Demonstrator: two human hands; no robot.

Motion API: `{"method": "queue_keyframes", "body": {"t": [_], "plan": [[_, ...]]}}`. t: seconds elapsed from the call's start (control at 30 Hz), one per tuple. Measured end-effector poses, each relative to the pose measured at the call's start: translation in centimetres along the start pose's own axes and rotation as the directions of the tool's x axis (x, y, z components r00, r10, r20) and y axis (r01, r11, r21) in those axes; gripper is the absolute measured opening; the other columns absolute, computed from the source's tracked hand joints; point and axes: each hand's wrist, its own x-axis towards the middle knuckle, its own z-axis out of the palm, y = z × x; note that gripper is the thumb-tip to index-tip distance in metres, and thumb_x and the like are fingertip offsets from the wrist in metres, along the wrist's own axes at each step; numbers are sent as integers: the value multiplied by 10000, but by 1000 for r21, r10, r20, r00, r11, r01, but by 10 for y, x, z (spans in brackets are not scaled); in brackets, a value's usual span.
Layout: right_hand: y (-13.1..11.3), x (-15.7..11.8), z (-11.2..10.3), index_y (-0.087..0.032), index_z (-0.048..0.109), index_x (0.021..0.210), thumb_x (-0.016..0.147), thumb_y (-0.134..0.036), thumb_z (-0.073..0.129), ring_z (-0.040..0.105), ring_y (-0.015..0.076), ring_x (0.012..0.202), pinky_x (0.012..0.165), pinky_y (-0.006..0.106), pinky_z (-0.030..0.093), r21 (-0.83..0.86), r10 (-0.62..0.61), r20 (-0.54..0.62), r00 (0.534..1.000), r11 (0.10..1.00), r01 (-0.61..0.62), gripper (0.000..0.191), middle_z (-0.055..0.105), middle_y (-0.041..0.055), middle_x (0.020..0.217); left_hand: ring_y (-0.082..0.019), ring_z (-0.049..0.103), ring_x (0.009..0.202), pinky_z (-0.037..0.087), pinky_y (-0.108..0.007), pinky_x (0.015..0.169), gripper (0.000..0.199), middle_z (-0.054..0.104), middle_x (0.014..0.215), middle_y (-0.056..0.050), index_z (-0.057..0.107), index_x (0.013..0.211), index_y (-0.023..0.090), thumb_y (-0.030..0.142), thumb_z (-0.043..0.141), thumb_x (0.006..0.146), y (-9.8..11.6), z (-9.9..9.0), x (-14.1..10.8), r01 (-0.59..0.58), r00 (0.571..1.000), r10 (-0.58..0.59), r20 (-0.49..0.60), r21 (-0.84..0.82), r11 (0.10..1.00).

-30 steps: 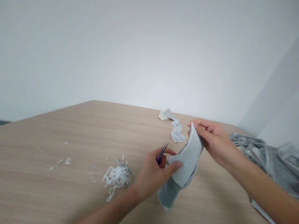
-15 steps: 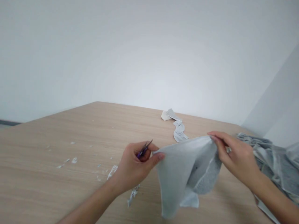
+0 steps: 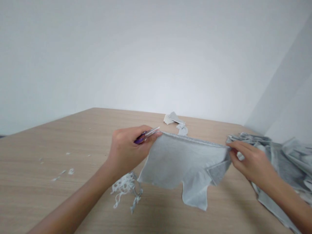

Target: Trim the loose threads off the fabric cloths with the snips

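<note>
A light grey fabric piece (image 3: 168, 159) hangs above the table, its upper edge drawn out nearly straight between my two hands. My left hand (image 3: 128, 144) pinches the left end of that edge between thumb and finger. Tucked in the same hand is a small pair of purple-handled scissors (image 3: 140, 139), blades pointing up and right. At the other end my right hand (image 3: 253, 161) is closed on the corner of the fabric. A narrower flap dangles at the lower right, with a darker grey part folded beside it.
Wood-look table (image 3: 80, 136) against a white wall. A heap of grey fabric pieces (image 3: 285, 159) lies at the right. Small pale fabric pieces (image 3: 175, 118) lie at the back. Tangled white trimmings (image 3: 124, 185) sit below my left hand, with scraps (image 3: 70, 171) farther left.
The fabric has gone from bunched and drooping to stretched along its upper edge. My left hand has moved up and left, my right hand slightly right. The scissors have tilted flatter.
</note>
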Motion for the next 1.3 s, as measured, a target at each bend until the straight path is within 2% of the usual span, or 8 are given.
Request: {"method": "queue_keyframes", "body": {"t": [0.1,0.23,0.53,0.73,0.8,0.97,1.1,1.3], "plan": [[17,1,3,-190,689,850,819,-194,523,673,231,673,639,325,475,-123,240,87,967,966,-228,169,717,49,770,-61,340,439,291,-215,471,260,328,482,88,681,635,176,289,690,869,-3,10,14,6,999,-7,49,11,1000],[35,15,7,-207,680,696,793,-221,495,607,224,574,552,303,368,-67,494,168,853,869,-490,209,651,34,590,-75,340,458,288,-239,497,264,340,498,78,684,647,177,334,693,859,-3,25,37,20,1000,-20,22,-17,1000],[80,73,-5,-129,727,780,826,-186,472,585,170,590,612,296,378,21,456,18,890,890,-456,265,654,62,616,-96,461,547,312,-252,540,225,553,581,29,777,817,164,378,709,839,-28,67,123,26,999,-26,-47,6,1000],[105,119,-36,-12,738,895,913,-268,315,697,239,865,741,332,396,-14,447,-140,883,891,-453,495,711,107,780,-41,564,726,298,-203,625,688,578,726,53,712,955,-39,538,338,936,-33,92,186,48,999,-48,-4,81,996],[105,116,-41,-39,732,899,910,-244,329,693,237,861,734,333,394,-11,430,-164,888,899,-437,452,709,95,787,-35,546,720,291,-192,606,678,571,740,59,704,983,-38,549,369,929,-31,99,188,38,999,-39,8,39,999],[79,31,-17,-125,703,802,813,-157,469,634,185,719,698,307,416,30,327,-17,945,945,-326,236,667,61,714,-62,407,525,267,-217,503,319,526,553,51,764,898,104,404,654,887,-41,116,119,-26,976,52,211,-123,992],[47,-63,24,-169,678,811,834,-160,462,645,206,805,734,296,446,123,186,328,926,964,-237,218,692,67,820,-71,425,469,314,-210,502,262,639,564,22,784,852,168,383,641,897,-52,126,28,-60,825,175,537,-224,973],[14,-133,64,-186,660,743,809,-128,444,648,213,765,693,294,447,92,277,463,842,930,-357,233,688,58,752,-119,654,660,457,-207,649,253,762,793,-48,760,947,173,354,582,954,-56,148,-50,-47,583,249,773,-274,961]]}}
